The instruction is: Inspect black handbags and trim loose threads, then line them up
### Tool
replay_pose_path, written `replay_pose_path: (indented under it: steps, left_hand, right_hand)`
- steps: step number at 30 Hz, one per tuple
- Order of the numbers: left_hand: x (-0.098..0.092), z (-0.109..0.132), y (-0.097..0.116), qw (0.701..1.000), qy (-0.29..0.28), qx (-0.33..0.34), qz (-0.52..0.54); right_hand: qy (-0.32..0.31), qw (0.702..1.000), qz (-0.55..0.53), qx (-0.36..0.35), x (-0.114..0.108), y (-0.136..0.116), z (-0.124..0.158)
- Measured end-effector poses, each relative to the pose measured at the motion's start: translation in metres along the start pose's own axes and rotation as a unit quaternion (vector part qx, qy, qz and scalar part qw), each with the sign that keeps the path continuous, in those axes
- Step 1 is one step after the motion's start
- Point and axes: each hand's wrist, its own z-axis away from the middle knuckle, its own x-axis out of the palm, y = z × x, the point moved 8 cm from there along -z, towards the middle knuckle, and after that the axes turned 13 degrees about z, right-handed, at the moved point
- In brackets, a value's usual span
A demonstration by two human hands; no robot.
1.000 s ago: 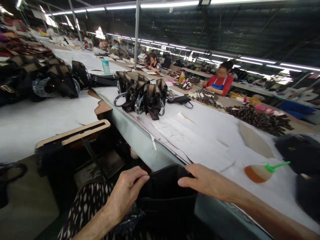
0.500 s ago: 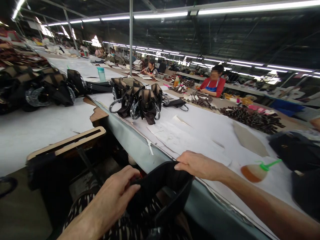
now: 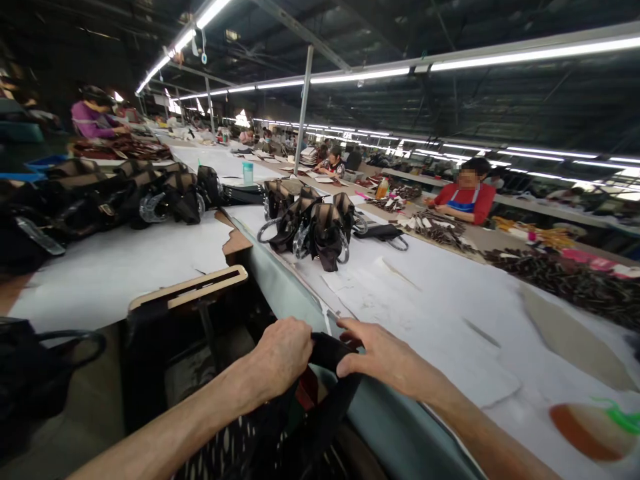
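Note:
Low in front of me, at the table's edge, is a black bag (image 3: 329,351) with its opening upward. My left hand (image 3: 284,353) is closed round the left part of its rim, knuckles up. On the right part of the rim, my right hand (image 3: 383,357) grips with the thumb on the near side and the fingers over the far side. The lower part of the bag falls into shadow over my patterned clothing, so its shape is hard to make out there.
A wooden slotted frame (image 3: 200,288) on a machine stands left. Several black bags (image 3: 325,230) with wrapped handles sit on the white-covered table (image 3: 400,313); more bags (image 3: 175,193) lie left. A bottle of amber liquid (image 3: 583,430) lies near right. A person in red (image 3: 470,193) sits across.
My hands have come closer together on the rim, the left moving right and upward. The view has turned left, so the table's things appear farther right.

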Motion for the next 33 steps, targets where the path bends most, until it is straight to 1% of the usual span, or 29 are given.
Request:
replay_pose_path:
  steps: [2, 5, 8, 10, 12, 14, 17, 21, 24, 28, 30, 32, 33]
  left_hand:
    - [0.004, 0.0, -0.001, 1.0, -0.006, -0.001, -0.004]
    - [0.005, 0.0, -0.001, 1.0, 0.006, 0.002, -0.014]
    - [0.006, -0.001, 0.0, 0.999, 0.021, 0.015, -0.025]
    - [0.006, 0.0, -0.001, 0.999, 0.022, 0.021, -0.026]
    - [0.006, 0.001, -0.002, 0.999, 0.019, 0.024, -0.027]
    - [0.006, 0.003, -0.002, 0.999, 0.016, 0.03, -0.034]
    - [0.005, 0.004, -0.001, 0.998, 0.008, 0.03, -0.046]
    - [0.004, 0.007, 0.006, 0.998, -0.012, 0.033, -0.053]
    - [0.006, 0.011, 0.015, 0.996, -0.036, 0.038, -0.068]
    - [0.008, 0.016, 0.028, 0.992, -0.052, 0.063, -0.093]
    - [0.004, 0.016, 0.031, 0.993, -0.033, 0.063, -0.089]
    - [-0.009, 0.018, 0.034, 0.997, 0.02, 0.056, -0.049]
    - [-0.017, 0.021, 0.034, 0.998, 0.049, 0.048, -0.011]
  right_hand:
    - [-0.002, 1.0, 0.001, 0.02, 0.006, -0.001, 0.007]
    - [0.006, 0.999, 0.031, 0.03, 0.01, -0.011, 0.016]
    - [0.027, 0.994, 0.087, 0.061, 0.008, -0.017, 0.019]
    - [0.041, 0.987, 0.137, 0.069, 0.007, -0.02, 0.018]
    - [0.059, 0.981, 0.178, 0.048, 0.006, -0.024, 0.015]
    - [0.077, 0.978, 0.191, 0.022, 0.004, -0.025, 0.011]
    - [0.077, 0.983, 0.165, 0.008, 0.004, -0.019, 0.005]
    - [0.053, 0.989, 0.136, 0.036, 0.007, -0.01, 0.001]
    - [0.053, 0.989, 0.125, 0.054, 0.01, -0.012, 0.003]
    - [0.066, 0.994, 0.075, 0.042, 0.014, -0.017, 0.006]
    - [0.08, 0.996, 0.031, 0.038, 0.013, -0.014, 0.005]
    - [0.094, 0.995, -0.029, 0.034, 0.011, -0.005, 0.001]
    - [0.1, 0.992, -0.068, 0.031, 0.01, 0.0, -0.002]
